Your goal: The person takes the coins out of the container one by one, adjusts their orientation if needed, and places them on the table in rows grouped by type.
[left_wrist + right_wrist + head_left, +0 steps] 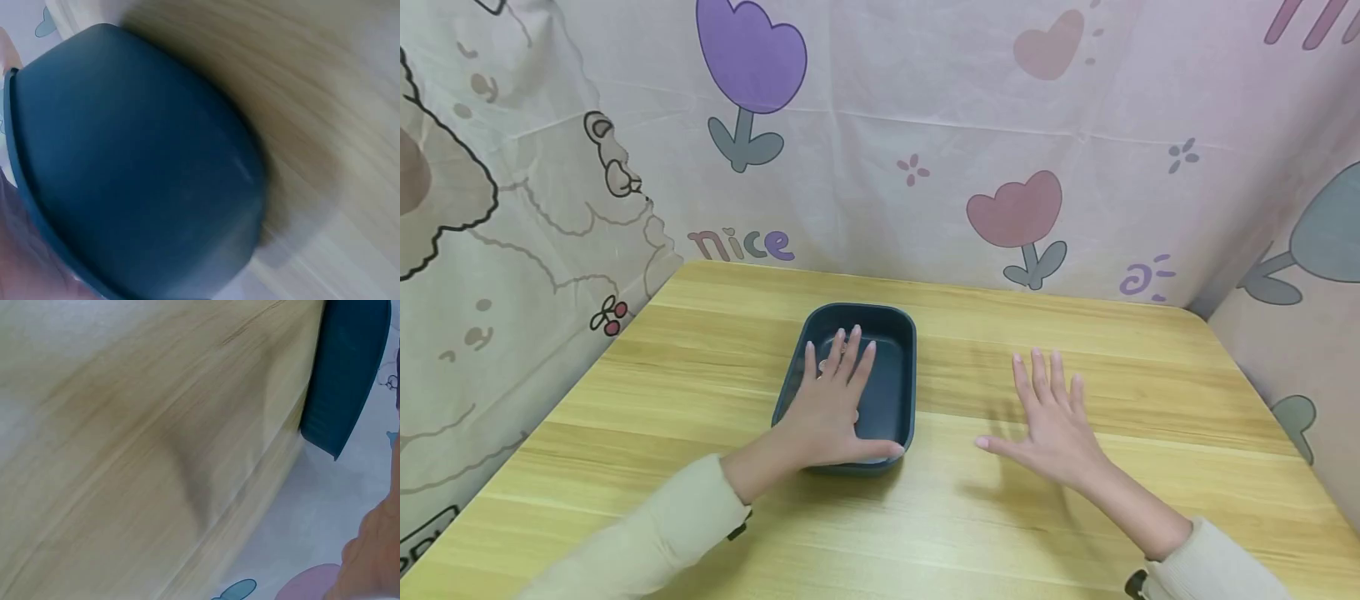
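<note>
A dark blue rectangular tray [887,379] with rounded corners and raised walls stands left of the table's middle. Over it, my left hand [831,408] is spread palm down, fingers straight, the thumb tip overlapping the near right rim in the head view. Several small pale round pieces [823,365] show inside the tray, partly hidden behind that hand. The tray's outer wall [137,162] fills much of the left wrist view. To the right, my right hand [1056,429] is held above the table with fingers spread and nothing in it, casting a shadow.
The wood-grain table [715,333] has rounded far corners. A printed cloth [880,208] with tulips and hearts hangs behind it, and more printed cloth hangs along the left and right sides. Both forearms wear light sleeves [647,525].
</note>
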`<act>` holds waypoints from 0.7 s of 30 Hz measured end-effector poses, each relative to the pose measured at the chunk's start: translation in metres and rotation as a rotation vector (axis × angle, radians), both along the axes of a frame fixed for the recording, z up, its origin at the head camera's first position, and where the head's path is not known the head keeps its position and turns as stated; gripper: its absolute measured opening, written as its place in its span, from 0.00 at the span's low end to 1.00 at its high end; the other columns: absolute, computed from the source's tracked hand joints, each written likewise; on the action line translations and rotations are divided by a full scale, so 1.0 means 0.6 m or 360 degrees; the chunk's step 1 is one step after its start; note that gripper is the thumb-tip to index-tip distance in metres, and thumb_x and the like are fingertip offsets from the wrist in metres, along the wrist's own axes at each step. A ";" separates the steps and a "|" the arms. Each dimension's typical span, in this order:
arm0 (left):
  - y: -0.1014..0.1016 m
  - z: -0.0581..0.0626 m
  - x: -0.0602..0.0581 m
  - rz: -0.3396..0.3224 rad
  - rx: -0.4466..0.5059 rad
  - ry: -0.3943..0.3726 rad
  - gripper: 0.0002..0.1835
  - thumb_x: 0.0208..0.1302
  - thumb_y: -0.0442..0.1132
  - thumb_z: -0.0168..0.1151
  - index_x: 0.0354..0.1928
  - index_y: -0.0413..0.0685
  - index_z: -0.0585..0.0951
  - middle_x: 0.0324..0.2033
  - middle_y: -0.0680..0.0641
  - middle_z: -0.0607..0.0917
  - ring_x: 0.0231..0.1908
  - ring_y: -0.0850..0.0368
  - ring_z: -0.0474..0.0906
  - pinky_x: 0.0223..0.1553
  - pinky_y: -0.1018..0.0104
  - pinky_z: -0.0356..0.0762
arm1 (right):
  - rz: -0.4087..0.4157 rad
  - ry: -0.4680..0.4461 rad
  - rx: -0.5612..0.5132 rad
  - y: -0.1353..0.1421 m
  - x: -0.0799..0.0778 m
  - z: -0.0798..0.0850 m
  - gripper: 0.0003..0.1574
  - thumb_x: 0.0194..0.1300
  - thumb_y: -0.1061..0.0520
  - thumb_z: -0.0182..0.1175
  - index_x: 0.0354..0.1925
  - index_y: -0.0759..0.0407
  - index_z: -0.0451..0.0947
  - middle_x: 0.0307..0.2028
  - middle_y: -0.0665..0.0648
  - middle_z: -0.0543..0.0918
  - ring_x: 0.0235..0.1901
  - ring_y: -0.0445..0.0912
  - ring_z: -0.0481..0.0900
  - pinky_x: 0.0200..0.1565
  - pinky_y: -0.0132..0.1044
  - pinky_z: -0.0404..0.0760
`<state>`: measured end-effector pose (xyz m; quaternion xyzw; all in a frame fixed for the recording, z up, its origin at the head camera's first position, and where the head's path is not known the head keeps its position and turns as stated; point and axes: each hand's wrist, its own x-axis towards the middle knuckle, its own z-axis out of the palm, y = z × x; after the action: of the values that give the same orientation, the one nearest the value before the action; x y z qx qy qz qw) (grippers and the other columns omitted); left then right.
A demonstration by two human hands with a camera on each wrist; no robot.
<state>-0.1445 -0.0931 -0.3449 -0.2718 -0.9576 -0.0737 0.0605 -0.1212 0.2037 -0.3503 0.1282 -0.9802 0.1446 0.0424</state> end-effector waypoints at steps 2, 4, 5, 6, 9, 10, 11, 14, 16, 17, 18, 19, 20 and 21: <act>-0.013 0.002 0.003 -0.0008 0.0030 -0.0012 0.66 0.43 0.79 0.52 0.72 0.44 0.37 0.72 0.41 0.30 0.72 0.42 0.26 0.66 0.34 0.29 | 0.0023 0.0028 -0.0087 -0.004 -0.002 0.001 0.72 0.49 0.28 0.61 0.73 0.60 0.33 0.72 0.65 0.33 0.71 0.60 0.22 0.67 0.61 0.28; -0.026 0.003 0.005 -0.0016 0.0049 -0.0020 0.67 0.42 0.78 0.53 0.72 0.41 0.38 0.72 0.40 0.31 0.72 0.41 0.27 0.67 0.35 0.30 | 0.0044 0.0061 -0.0194 -0.010 -0.004 0.003 0.71 0.49 0.32 0.63 0.72 0.62 0.35 0.72 0.66 0.36 0.71 0.60 0.25 0.68 0.59 0.30; -0.032 0.003 0.007 -0.0018 0.0052 -0.0017 0.68 0.42 0.78 0.53 0.72 0.40 0.38 0.72 0.39 0.32 0.72 0.41 0.29 0.67 0.36 0.31 | 0.0052 0.0074 -0.0262 -0.013 -0.005 0.005 0.70 0.49 0.33 0.64 0.72 0.63 0.37 0.72 0.66 0.38 0.71 0.60 0.27 0.69 0.60 0.32; -0.039 0.002 0.008 -0.0019 0.0058 -0.0013 0.69 0.41 0.79 0.53 0.72 0.39 0.39 0.72 0.39 0.33 0.72 0.40 0.30 0.67 0.36 0.32 | 0.0058 0.0086 -0.0335 -0.017 -0.006 0.006 0.69 0.50 0.36 0.66 0.72 0.64 0.38 0.72 0.66 0.40 0.72 0.61 0.29 0.69 0.60 0.35; -0.059 -0.001 0.011 -0.0003 0.0048 -0.0021 0.71 0.38 0.80 0.54 0.72 0.37 0.41 0.72 0.38 0.35 0.72 0.39 0.33 0.68 0.38 0.35 | 0.0076 0.0139 -0.0513 -0.032 -0.010 0.012 0.66 0.49 0.42 0.69 0.71 0.65 0.43 0.72 0.65 0.46 0.72 0.60 0.38 0.68 0.60 0.46; -0.065 -0.003 0.013 0.0009 0.0047 -0.0031 0.71 0.37 0.80 0.55 0.72 0.36 0.41 0.72 0.38 0.36 0.72 0.39 0.34 0.69 0.39 0.36 | 0.0087 0.0161 -0.0572 -0.037 -0.011 0.014 0.65 0.48 0.44 0.71 0.71 0.65 0.45 0.72 0.65 0.48 0.72 0.60 0.42 0.67 0.60 0.50; -0.071 -0.004 0.014 0.0024 0.0051 -0.0046 0.72 0.36 0.80 0.56 0.71 0.36 0.42 0.72 0.38 0.37 0.72 0.39 0.34 0.69 0.39 0.37 | 0.0103 0.0193 -0.0624 -0.042 -0.013 0.016 0.64 0.47 0.47 0.72 0.71 0.66 0.47 0.71 0.65 0.50 0.71 0.60 0.46 0.66 0.59 0.54; -0.088 -0.007 0.019 0.0063 0.0066 -0.0095 0.72 0.34 0.79 0.59 0.71 0.34 0.44 0.72 0.36 0.39 0.72 0.39 0.36 0.69 0.40 0.40 | 0.0172 0.0333 -0.0726 -0.061 -0.020 0.019 0.58 0.45 0.52 0.74 0.67 0.69 0.56 0.68 0.67 0.60 0.67 0.60 0.58 0.62 0.55 0.64; -0.099 -0.011 0.020 0.0086 0.0066 -0.0120 0.73 0.33 0.79 0.59 0.71 0.33 0.45 0.72 0.35 0.41 0.72 0.39 0.37 0.69 0.41 0.41 | 0.0215 0.0384 -0.0784 -0.075 -0.024 0.020 0.53 0.45 0.55 0.73 0.64 0.70 0.61 0.64 0.68 0.66 0.64 0.61 0.64 0.60 0.53 0.66; -0.104 -0.013 0.021 0.0093 0.0057 -0.0127 0.73 0.33 0.79 0.59 0.71 0.33 0.46 0.72 0.35 0.42 0.72 0.39 0.38 0.69 0.41 0.42 | 0.0231 0.0387 -0.0815 -0.083 -0.027 0.020 0.50 0.45 0.56 0.73 0.63 0.70 0.63 0.63 0.68 0.68 0.63 0.61 0.65 0.60 0.53 0.67; -0.108 -0.015 0.021 0.0098 0.0047 -0.0129 0.73 0.33 0.79 0.59 0.70 0.32 0.46 0.72 0.34 0.43 0.72 0.38 0.38 0.69 0.42 0.43 | 0.0246 0.0377 -0.0847 -0.090 -0.029 0.020 0.48 0.46 0.57 0.73 0.62 0.70 0.65 0.61 0.68 0.70 0.62 0.61 0.68 0.60 0.53 0.68; -0.112 -0.017 0.022 0.0103 0.0035 -0.0130 0.73 0.33 0.80 0.59 0.70 0.31 0.47 0.71 0.33 0.43 0.72 0.38 0.39 0.69 0.42 0.44 | 0.0259 0.0346 -0.0890 -0.099 -0.032 0.020 0.46 0.47 0.58 0.72 0.61 0.70 0.66 0.60 0.68 0.71 0.61 0.61 0.69 0.59 0.53 0.69; -0.115 -0.019 0.022 0.0107 0.0027 -0.0135 0.73 0.33 0.80 0.59 0.70 0.30 0.47 0.71 0.33 0.43 0.72 0.38 0.40 0.69 0.43 0.44 | 0.0268 0.0311 -0.0923 -0.107 -0.034 0.021 0.45 0.47 0.58 0.72 0.61 0.69 0.66 0.59 0.68 0.72 0.59 0.61 0.71 0.59 0.53 0.70; -0.118 -0.021 0.023 0.0108 0.0020 -0.0139 0.73 0.33 0.80 0.59 0.69 0.30 0.48 0.71 0.32 0.44 0.71 0.37 0.40 0.69 0.43 0.44 | 0.0273 0.0271 -0.0953 -0.116 -0.036 0.022 0.44 0.48 0.58 0.71 0.61 0.68 0.67 0.59 0.67 0.73 0.59 0.60 0.72 0.58 0.52 0.71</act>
<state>-0.1310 -0.1641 -0.3573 -0.2355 -0.9675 -0.0893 0.0228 -0.1430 0.1342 -0.3374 0.2038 -0.8727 0.4184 0.1477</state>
